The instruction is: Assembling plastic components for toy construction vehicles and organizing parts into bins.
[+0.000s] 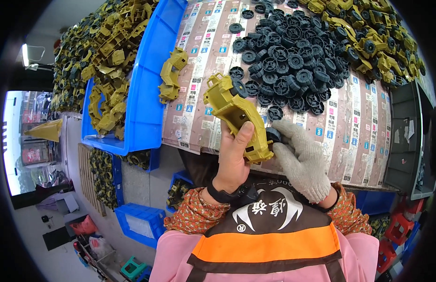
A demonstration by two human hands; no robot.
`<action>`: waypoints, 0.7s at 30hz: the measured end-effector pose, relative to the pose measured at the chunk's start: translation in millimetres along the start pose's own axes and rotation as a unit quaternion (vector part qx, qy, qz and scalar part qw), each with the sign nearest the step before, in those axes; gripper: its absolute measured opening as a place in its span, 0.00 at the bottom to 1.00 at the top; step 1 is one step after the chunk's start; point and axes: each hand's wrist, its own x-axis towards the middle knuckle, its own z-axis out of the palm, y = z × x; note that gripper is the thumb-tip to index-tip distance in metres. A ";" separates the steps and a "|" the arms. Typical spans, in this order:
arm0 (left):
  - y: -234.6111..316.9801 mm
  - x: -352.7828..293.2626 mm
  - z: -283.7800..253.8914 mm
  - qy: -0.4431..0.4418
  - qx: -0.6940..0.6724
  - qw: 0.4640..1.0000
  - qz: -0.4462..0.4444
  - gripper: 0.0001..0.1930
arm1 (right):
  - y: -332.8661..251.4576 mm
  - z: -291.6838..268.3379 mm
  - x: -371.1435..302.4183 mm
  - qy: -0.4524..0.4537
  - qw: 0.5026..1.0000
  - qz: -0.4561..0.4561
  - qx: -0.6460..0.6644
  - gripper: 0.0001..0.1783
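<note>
My bare left hand [235, 152] grips an olive-yellow plastic toy vehicle body [246, 120], tilted above the near edge of the table. One black toy wheel [238, 89] sits at the body's far end. In a grey knitted glove, my right hand [300, 160] pinches another black wheel [273, 135] against the body's near right side. How far that wheel is seated cannot be seen. Beyond my hands lies a heap of loose black wheels [293, 58]. A second yellow body [172, 75] rests on the table to the left, beside a blue bin.
The blue bin [149, 89] at left holds many yellow bodies. More wheeled bodies [368, 37] are piled at the far right. A dark grey crate [406, 141] stands at the table's right edge. Blue crates [141, 221] stand on the floor at lower left.
</note>
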 end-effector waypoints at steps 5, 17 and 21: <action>-8.1 -2.8 8.2 0.056 0.037 0.996 0.062 0.23 | -5.7 -1.0 -3.8 -0.014 0.999 0.036 0.017 0.20; -22.2 8.8 -0.4 0.083 0.163 0.962 0.203 0.21 | -15.4 -1.0 -1.2 -0.028 0.997 -0.033 -0.071 0.20; -22.3 3.4 -1.9 0.048 0.163 0.970 0.172 0.24 | -13.6 -1.8 -3.8 -0.039 0.998 -0.028 -0.045 0.21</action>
